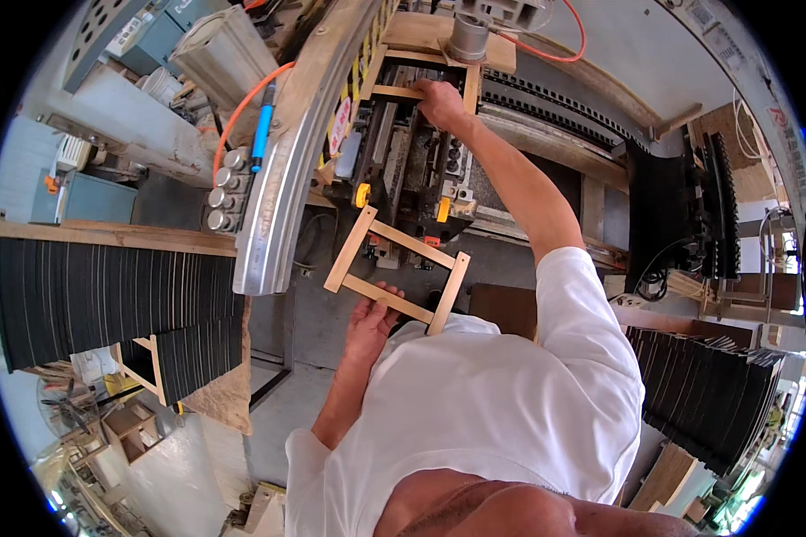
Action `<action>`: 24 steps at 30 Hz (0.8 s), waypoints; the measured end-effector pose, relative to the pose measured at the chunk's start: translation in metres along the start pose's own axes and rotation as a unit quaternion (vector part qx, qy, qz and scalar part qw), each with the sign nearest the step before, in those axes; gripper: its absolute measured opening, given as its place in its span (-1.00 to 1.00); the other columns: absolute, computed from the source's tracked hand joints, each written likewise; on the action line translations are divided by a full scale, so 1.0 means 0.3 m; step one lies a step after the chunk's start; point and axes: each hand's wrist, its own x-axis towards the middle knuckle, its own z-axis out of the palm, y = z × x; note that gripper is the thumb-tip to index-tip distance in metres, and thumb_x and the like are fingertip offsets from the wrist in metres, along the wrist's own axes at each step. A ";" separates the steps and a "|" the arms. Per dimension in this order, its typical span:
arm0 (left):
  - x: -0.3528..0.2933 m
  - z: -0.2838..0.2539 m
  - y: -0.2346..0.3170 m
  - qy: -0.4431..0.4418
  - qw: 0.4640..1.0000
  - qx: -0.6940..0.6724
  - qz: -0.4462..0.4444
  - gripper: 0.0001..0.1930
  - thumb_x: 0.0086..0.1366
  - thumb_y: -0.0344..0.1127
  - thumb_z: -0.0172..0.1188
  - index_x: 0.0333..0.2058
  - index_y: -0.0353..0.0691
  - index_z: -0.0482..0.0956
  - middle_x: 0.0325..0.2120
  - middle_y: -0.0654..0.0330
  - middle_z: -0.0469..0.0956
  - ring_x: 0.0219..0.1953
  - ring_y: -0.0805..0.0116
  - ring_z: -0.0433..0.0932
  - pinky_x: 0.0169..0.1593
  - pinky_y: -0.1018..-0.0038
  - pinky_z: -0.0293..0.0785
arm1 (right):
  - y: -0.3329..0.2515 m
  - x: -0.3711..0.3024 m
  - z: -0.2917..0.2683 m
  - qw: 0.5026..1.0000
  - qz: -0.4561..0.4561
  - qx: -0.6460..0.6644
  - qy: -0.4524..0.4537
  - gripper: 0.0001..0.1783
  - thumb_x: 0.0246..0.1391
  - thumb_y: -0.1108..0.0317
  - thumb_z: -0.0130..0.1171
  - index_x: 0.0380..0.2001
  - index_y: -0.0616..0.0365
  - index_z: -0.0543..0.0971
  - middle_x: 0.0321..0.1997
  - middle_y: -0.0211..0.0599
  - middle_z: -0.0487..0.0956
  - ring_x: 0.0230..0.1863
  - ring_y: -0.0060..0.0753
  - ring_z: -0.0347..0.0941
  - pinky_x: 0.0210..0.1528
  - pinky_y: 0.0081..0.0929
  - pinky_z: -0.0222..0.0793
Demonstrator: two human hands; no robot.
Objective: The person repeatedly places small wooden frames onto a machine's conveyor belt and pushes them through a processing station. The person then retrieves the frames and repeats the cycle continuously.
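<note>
My left hand [367, 329] grips the near crossbar of a light wooden frame [350, 251], made of two side bars and two crossbars, held tilted in front of my body. The fingers go under the crossbar and are partly hidden. Farther off, my right hand [445, 106] is closed round the crossbar of a second wooden frame [396, 92]. That frame lies at the far end of the machine [403, 170], beneath a round metal cylinder [468, 40]. Two yellow knobs [363, 194] stick out from the machine's near end.
A thick metal beam [282, 179] with a blue pen-like tool [262, 134] and an orange hose runs along the left. Dark slats are stacked at the left [107, 295] and right [707, 394]. Another wooden frame [157, 371] leans by the left stack. Black toothed rails [555, 107] extend rightward.
</note>
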 end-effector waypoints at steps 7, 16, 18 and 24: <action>-0.047 0.004 -0.028 0.058 0.997 0.045 0.021 -0.66 0.40 -0.40 0.05 0.12 -0.23 0.36 0.00 0.14 0.49 0.14 0.18 0.46 0.21 0.24 0.42 | 0.091 0.055 0.051 0.999 -0.021 0.034 0.013 -0.59 -0.07 0.43 0.15 -0.06 -0.01 0.61 -0.14 0.01 0.62 -0.09 0.07 0.55 -0.04 -0.14 0.50; -0.122 -0.112 -0.015 0.144 0.986 0.017 0.078 -0.68 0.40 -0.44 0.05 0.10 -0.29 0.37 0.00 0.13 0.49 0.11 0.18 0.47 0.22 0.25 0.40 | 0.097 0.058 0.049 1.000 0.002 0.025 0.001 -0.54 -0.04 0.45 0.19 0.01 -0.05 0.58 -0.11 -0.09 0.63 -0.08 0.02 0.55 0.00 -0.10 0.51; -0.111 -0.165 -0.003 0.148 0.984 0.032 0.091 -0.69 0.39 -0.43 0.06 0.09 -0.28 0.38 -0.01 0.13 0.50 0.11 0.18 0.47 0.22 0.24 0.38 | 0.101 0.061 0.047 1.000 0.000 0.026 0.007 -0.55 -0.04 0.46 0.20 0.00 -0.05 0.59 -0.10 -0.09 0.63 -0.06 0.02 0.54 0.02 -0.10 0.50; -0.049 -0.310 0.059 0.185 0.979 0.042 0.069 -0.65 0.39 -0.44 0.06 0.13 -0.34 0.35 0.01 0.08 0.48 0.08 0.16 0.48 0.19 0.21 0.40 | 0.059 0.053 0.017 1.000 0.018 0.013 -0.009 -0.59 -0.09 0.46 0.18 -0.07 -0.03 0.62 -0.09 -0.11 0.62 -0.02 0.04 0.53 0.04 -0.16 0.46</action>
